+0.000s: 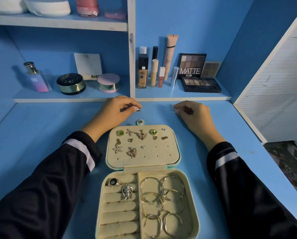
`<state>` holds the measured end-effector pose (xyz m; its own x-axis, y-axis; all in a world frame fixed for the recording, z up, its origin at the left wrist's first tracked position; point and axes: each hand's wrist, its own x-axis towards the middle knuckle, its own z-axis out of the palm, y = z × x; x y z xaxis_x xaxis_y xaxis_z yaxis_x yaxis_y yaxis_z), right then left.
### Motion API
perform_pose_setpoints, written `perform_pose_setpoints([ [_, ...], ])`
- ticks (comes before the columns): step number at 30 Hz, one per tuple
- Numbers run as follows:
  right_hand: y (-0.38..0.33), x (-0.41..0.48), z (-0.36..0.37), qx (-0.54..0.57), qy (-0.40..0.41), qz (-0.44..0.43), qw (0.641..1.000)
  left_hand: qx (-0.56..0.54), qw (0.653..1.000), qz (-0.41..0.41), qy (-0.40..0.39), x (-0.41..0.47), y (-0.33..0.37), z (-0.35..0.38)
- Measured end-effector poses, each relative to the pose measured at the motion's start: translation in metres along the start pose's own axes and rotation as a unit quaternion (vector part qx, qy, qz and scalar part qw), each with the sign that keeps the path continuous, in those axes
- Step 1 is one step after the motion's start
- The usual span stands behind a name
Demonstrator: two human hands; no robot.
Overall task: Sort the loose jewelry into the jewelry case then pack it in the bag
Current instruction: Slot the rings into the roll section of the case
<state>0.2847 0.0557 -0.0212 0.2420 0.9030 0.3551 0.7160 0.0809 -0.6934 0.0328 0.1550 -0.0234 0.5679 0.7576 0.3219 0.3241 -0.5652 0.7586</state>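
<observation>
Left hand (118,109) pinches small piece (138,110), right hand (194,112) pinches ring (173,109); thin grip, either may slip, roll across table (41,135), miss jewelry case (168,161).

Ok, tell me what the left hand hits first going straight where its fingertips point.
The left hand points sideways across bare tabletop toward the right hand; it would probably meet that hand and the small silver piece it pinches first.

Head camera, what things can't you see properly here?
- Head view: tiny piece pinched by left hand, mostly covered by that hand, too small.
- Head view: thin loop in right hand, half hidden by that hand.
- Head view: jewelry case near end, cut off by bottom edge.
- Bag: not in view.
</observation>
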Motion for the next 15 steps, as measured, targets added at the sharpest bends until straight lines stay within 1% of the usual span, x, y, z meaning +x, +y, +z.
perform_pose_setpoints([
  [9,-0.0007,-0.0011,0.0003,-0.001,0.002,0.000,1.000,-0.004,1.000,-0.027,0.003,0.0001,-0.0018,0.0003],
  [15,-0.0012,-0.0036,-0.0001,0.010,0.016,0.005,1.000,-0.049,0.997,-0.058,0.023,-0.0024,0.0046,-0.0011],
])
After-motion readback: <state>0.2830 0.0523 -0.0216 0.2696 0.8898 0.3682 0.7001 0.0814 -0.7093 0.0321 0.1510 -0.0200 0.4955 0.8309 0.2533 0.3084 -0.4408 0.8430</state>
